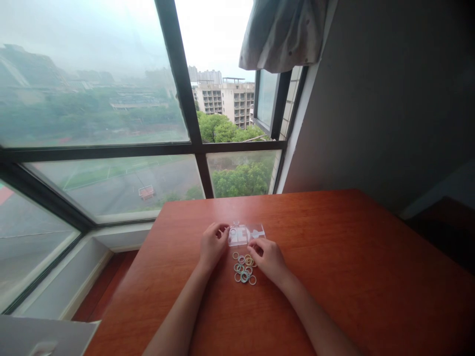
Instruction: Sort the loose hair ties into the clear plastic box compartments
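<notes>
A small clear plastic box with compartments lies on the table, its transparent lid folded out to the right. At least one ring-shaped item is inside, in the left part. My left hand is closed at the box's left edge, thumb and fingers gripping it there. Close to the front of the lid, my right hand has its fingers curled into a pinch; whatever is between the fingertips is too small to make out. Several pastel hair ties, white, green and yellow, lie in a loose pile between my forearms, some overlapping.
The reddish-brown wooden table reaches to a dark-framed window. A curtain hangs at the upper right, beside a grey wall. A white surface is at the lower left.
</notes>
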`<state>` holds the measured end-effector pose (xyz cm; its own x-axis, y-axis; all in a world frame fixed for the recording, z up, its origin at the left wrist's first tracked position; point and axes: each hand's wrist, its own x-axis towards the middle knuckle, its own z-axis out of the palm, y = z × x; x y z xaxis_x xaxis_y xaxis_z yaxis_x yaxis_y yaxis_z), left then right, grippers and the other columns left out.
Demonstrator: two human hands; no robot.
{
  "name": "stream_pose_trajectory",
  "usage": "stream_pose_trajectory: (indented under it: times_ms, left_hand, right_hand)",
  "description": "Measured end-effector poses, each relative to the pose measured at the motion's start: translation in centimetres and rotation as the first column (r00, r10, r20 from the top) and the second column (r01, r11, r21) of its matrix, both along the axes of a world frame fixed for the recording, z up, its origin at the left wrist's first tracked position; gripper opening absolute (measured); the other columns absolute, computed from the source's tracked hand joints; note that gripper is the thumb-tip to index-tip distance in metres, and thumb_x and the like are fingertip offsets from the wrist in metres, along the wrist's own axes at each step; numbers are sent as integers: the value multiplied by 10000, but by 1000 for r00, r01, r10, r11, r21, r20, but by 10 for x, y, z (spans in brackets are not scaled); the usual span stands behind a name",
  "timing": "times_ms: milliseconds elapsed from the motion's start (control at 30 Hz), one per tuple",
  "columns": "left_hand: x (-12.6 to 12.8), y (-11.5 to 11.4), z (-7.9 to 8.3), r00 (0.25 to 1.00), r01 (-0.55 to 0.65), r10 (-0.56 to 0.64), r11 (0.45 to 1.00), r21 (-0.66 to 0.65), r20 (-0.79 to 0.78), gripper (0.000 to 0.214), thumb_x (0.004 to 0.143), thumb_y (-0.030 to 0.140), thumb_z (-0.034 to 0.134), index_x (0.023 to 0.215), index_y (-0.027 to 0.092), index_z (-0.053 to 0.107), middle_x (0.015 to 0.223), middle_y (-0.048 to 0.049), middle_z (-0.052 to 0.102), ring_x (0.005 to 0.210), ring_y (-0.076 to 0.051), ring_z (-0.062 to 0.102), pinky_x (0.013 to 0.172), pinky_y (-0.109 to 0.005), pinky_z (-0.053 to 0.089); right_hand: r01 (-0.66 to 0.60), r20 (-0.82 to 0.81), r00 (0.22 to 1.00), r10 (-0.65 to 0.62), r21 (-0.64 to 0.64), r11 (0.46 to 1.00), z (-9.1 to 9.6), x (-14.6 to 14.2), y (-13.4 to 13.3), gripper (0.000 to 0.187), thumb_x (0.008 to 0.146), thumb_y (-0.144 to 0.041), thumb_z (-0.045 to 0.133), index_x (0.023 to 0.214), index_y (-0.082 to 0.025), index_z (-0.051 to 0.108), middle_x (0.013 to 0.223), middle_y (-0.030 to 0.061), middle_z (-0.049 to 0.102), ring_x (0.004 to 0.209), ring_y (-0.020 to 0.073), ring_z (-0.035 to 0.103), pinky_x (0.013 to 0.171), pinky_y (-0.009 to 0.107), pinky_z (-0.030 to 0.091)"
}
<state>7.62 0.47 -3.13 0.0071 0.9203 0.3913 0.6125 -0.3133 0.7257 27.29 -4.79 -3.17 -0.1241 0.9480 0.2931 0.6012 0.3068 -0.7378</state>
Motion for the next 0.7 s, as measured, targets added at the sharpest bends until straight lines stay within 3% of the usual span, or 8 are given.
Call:
stream_pose_trajectory:
  times_ms: [167,433,700]
  left_hand:
    - [0,3,-8,1000,-2,2,1000,-22,25,190,853,320,551,900,178,668,758,-16,631,615,-118,549,593,-226,449]
    - [0,1,-4,999,1,-1,1000,-27,33,187,854,304,543,880,168,669,781,-24,657,628,-121,569,605,-230,459]
    - [0,0,-3,999,20,-19,999,-29,33,198,858,315,542,881,167,670,799,-28,664,640,-124,574,615,-234,464]
  right_hand:
    - [-4,82,997,2,20,1000,2,-4,-2,104,842,-219,579,770,-217,654,683,2,640,645,156,575,636,245,408]
    - [-47,135,990,43,26,999,3,-11,-7,31,802,-197,655,806,-228,656,774,12,644,780,178,583,743,272,432]
    - [-107,157,982,105,2,994,2,-9,-9,72,778,-187,700,823,-230,665,833,19,632,841,184,573,752,272,449]
